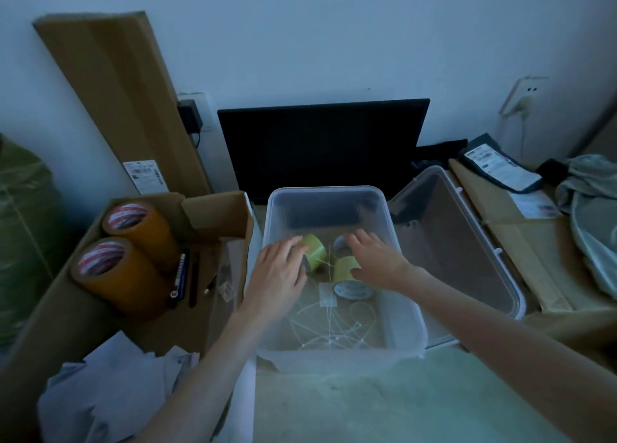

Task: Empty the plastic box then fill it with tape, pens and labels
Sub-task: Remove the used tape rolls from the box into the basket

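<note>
Holding yellow tape rolls [315, 252] inside clear plastic box [405, 312], lid off.

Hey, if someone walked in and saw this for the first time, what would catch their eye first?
Probably the two hands reaching into the clear plastic box at the centre: the left hand rests on a yellow tape roll, the right hand over another small roll. Next, the two big brown tape rolls standing in the open cardboard box to the left, and the box's lid lying to the right.
</note>
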Motion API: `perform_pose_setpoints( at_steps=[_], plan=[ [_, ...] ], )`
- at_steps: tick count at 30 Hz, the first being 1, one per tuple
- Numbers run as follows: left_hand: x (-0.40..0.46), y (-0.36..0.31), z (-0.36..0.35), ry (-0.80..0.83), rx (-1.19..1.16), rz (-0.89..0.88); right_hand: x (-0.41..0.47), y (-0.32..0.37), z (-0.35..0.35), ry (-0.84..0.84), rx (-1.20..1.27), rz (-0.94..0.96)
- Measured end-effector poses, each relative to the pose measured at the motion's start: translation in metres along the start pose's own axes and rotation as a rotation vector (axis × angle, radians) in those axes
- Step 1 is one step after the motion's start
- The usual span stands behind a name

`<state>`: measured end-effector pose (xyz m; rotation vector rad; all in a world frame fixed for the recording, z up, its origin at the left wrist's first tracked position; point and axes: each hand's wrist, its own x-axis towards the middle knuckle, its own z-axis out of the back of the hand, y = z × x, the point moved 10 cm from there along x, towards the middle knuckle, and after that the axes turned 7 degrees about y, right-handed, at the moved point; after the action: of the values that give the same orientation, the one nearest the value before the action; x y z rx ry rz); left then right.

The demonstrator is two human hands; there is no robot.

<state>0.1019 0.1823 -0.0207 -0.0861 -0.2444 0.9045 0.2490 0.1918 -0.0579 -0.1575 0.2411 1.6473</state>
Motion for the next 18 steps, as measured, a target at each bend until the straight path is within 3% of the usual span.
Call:
perform_pose_setpoints(
  at_steps=[6, 9, 14, 18],
  plan=[
    [-0.004, 0.01, -0.002, -0.049, 0.081, 0.064, 0.021, 0.005, -0.044, 0.211, -0.069, -0.033],
    [-0.005, 0.013, -0.004, -0.049, 0.082, 0.088, 0.024, 0.003, -0.054, 0.238, -0.046, -0.071],
    [-0.007, 0.017, -0.007, -0.045, 0.074, 0.109, 0.024, 0.004, -0.056, 0.204, -0.106, -0.083],
    [-0.008, 0.02, -0.009, -0.055, 0.048, 0.122, 0.012, 0.015, -0.038, 0.086, -0.117, -0.045]
  ],
)
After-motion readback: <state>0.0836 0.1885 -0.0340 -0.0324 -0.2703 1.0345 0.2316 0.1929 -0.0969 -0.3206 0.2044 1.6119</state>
